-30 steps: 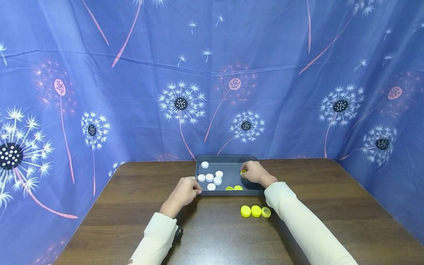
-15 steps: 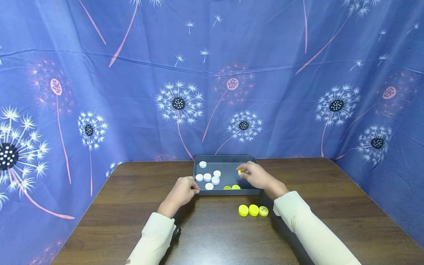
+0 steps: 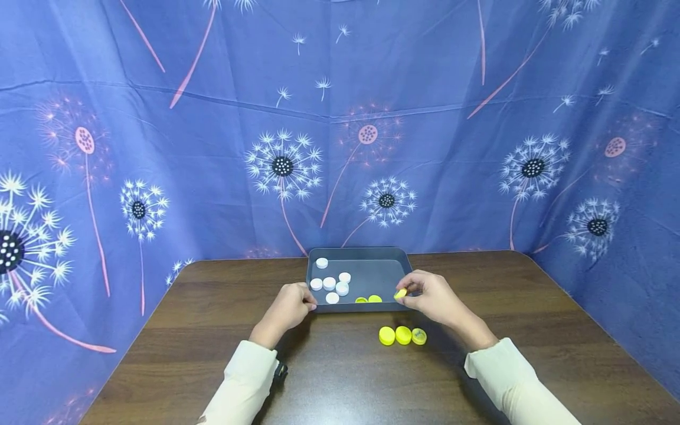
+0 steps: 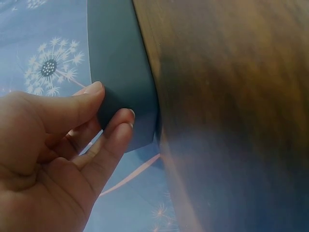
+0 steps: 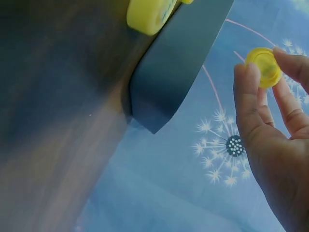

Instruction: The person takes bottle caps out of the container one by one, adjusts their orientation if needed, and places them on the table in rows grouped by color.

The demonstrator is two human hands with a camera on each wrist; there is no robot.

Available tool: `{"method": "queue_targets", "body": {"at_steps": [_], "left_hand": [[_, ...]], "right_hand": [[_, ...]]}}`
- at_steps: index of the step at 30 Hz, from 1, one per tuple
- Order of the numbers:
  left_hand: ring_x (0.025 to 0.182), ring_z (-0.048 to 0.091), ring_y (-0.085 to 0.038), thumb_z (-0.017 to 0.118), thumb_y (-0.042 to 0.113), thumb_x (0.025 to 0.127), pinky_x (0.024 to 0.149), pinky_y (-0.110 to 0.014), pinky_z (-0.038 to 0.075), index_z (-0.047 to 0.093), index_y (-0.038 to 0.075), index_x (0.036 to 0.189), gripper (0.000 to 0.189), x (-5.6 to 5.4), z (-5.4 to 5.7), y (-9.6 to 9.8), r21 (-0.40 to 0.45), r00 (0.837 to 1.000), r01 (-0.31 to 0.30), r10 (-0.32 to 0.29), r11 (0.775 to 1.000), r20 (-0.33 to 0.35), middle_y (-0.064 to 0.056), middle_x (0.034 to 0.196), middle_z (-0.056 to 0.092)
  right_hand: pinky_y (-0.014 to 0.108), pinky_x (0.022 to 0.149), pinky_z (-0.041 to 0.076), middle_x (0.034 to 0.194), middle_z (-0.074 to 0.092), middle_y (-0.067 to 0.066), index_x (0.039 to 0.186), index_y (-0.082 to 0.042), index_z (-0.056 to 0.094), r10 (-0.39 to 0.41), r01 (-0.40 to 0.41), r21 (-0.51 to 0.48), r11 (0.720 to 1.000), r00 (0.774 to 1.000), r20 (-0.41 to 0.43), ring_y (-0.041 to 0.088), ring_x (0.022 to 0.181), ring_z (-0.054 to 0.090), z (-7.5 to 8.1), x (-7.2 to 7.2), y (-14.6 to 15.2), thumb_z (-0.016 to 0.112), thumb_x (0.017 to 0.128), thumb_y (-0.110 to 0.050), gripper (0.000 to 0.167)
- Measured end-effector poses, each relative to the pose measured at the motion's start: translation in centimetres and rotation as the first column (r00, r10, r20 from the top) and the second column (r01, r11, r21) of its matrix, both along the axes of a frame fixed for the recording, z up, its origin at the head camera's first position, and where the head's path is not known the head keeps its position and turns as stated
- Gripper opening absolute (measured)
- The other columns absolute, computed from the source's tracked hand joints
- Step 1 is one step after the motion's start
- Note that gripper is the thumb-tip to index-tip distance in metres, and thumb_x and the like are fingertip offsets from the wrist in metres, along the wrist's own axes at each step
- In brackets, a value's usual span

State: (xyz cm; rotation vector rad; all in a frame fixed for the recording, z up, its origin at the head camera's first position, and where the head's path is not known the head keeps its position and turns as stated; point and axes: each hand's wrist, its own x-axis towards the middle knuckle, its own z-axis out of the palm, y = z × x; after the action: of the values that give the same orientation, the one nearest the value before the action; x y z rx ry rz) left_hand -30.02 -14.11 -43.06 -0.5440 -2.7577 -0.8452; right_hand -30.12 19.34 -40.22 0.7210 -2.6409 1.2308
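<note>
Six round white plastic caps (image 3: 329, 284) lie in the left part of a shallow dark-grey rectangular tray (image 3: 382, 252), seen from the head view: one alone near the far left corner, the other five grouped nearer the front. Two round yellow plastic caps (image 3: 375, 298) sit side by side along the tray's near wall, partly hidden by its rim. The tray stands at the far edge of a brown wood-grain surface (image 3: 340, 383), before a blue fabric backdrop (image 3: 451, 53) printed with white and pink dandelions. The left hand (image 3: 287, 306) grips the tray's near left corner, its fingers narrowed around the wall. The right hand (image 3: 437, 298) pinches a single yellow cap (image 3: 401, 294) over the tray's near right corner. In front of the tray, three more yellow caps (image 3: 403, 335) form a row on the surface; the rightmost bears dark marks on top. Both forearms wear pale cream sleeves (image 3: 510, 375), and a small black object (image 3: 280, 370) shows beside the left cuff.

From the left wrist, the thumb and fingers press on the tray's smooth outer wall at the corner, with the surface's edge beside it.

From the right wrist, the pinched cap is held between thumb and fingertips, its ridged circular rim visible, apart from the tray. Part of another yellow cap shows at the top border, just beside the tray's wall.
</note>
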Motion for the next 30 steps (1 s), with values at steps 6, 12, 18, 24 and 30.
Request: {"method": "queue_targets", "body": {"at_steps": [6, 12, 18, 24, 30], "left_hand": [[0.072, 0.058, -0.009, 0.077, 0.0, 0.083, 0.065, -0.026, 0.051, 0.077, 0.006, 0.075, 0.01, 0.0, 0.1, -0.1, -0.019, 1.0, -0.008, 0.008, 1.0, -0.009, 0.005, 0.073, 0.061], [0.072, 0.058, -0.009, 0.077, -0.001, 0.082, 0.066, -0.026, 0.051, 0.077, 0.006, 0.074, 0.011, 0.0, 0.1, -0.2, -0.01, 1.0, -0.016, 0.016, 1.0, -0.01, 0.005, 0.072, 0.061], [0.071, 0.057, -0.009, 0.076, -0.002, 0.082, 0.064, -0.025, 0.05, 0.077, 0.005, 0.074, 0.011, 0.0, 0.0, -0.2, -0.005, 1.0, 0.009, -0.009, 1.0, -0.013, 0.005, 0.072, 0.06], [0.073, 0.059, -0.01, 0.077, -0.001, 0.082, 0.067, -0.027, 0.051, 0.077, 0.005, 0.075, 0.009, 0.0, 0.1, -0.1, -0.011, 1.0, 0.008, -0.008, 1.0, -0.021, 0.005, 0.073, 0.061], [0.074, 0.059, -0.01, 0.076, 0.0, 0.083, 0.069, -0.028, 0.052, 0.077, 0.006, 0.076, 0.01, 0.1, 0.1, 0.0, -0.003, 1.0, -0.006, 0.007, 1.0, 0.011, 0.006, 0.073, 0.061]], "right_hand": [[0.036, 0.076, 0.055, 0.098, 0.068, -0.001, 0.086, -0.014, 0.069, 0.006, -0.006, 0.015, 1.0, 0.999, -0.033, 0.015, 0.086, 0.065, -0.4, 1.9, 0.8, 0.08, 0.076, 0.003, 0.023], [0.027, 0.07, 0.056, 0.099, 0.071, 0.005, 0.087, -0.01, 0.07, 0.07, -0.07, -0.026, 0.997, 0.997, 0.009, 0.014, 0.082, 0.068, -0.8, 3.2, 1.6, 0.08, 0.075, 0.004, 0.021], [0.027, 0.068, 0.056, 0.101, 0.072, 0.009, 0.09, -0.008, 0.072, 0.142, -0.139, -0.046, 0.989, 0.987, 0.072, 0.014, 0.081, 0.069, -1.3, 4.4, 2.5, 0.081, 0.076, 0.001, 0.019], [0.026, 0.068, 0.056, 0.096, 0.073, 0.007, 0.089, -0.008, 0.072, 0.245, -0.247, -0.001, 0.969, 0.961, 0.133, 0.011, 0.08, 0.068, -1.2, 5.4, 3.5, 0.084, 0.075, -0.003, 0.019], [0.025, 0.063, 0.055, 0.09, 0.07, 0.001, 0.083, -0.01, 0.069, 0.304, -0.319, 0.077, 0.945, 0.938, 0.165, 0.006, 0.073, 0.064, -1.6, 5.7, 4.0, 0.082, 0.069, 0.006, 0.025]]}}
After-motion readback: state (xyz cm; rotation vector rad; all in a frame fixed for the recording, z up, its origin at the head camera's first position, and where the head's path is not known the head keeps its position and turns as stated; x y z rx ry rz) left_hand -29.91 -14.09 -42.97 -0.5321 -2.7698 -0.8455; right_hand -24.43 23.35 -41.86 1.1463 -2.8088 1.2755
